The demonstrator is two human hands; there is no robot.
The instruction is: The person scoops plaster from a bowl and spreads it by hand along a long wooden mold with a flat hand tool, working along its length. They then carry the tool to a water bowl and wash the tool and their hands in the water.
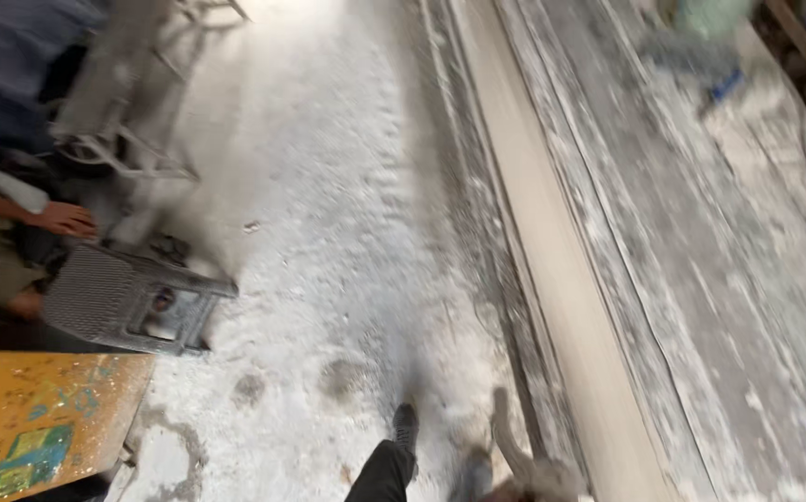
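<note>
STATUS
- Wearer's own hands: neither shows clearly in head view. Fingers: cannot tell whether spread, pressed together or pinching anything.
- A pale blurred shape (526, 465) sits at the bottom edge, just beside the plank. Too smeared to ID as hand, cloth or debris.
- Dark shoe (406, 423) and trouser leg at bottom centre, planted on the dust-covered floor (329, 186).

NEAREST ITEM
- Long pale plank (542, 232): lies flat and runs diagonally from top centre to bottom right. It borders the white floor on its left and a bed of grey, dust-caked boards (700, 279) on its right.

SURROUNDINGS
- Left edge: another person, seated. One hand (66, 220) rests above a grey plastic stool (115, 297) that lies tipped on the floor.
- Bottom left: orange worktop (40, 409), paint-flecked.
- Top right: small blue item (726, 85) on the boards, blurred.

STEP (judgement)
- Frame is motion-blurred with a foot forward, so prob. walking alongside the plank, not handling it.
- Any move here calls for sure footing, as the floor dust looks loose, plus clearance from the stool at left.
</note>
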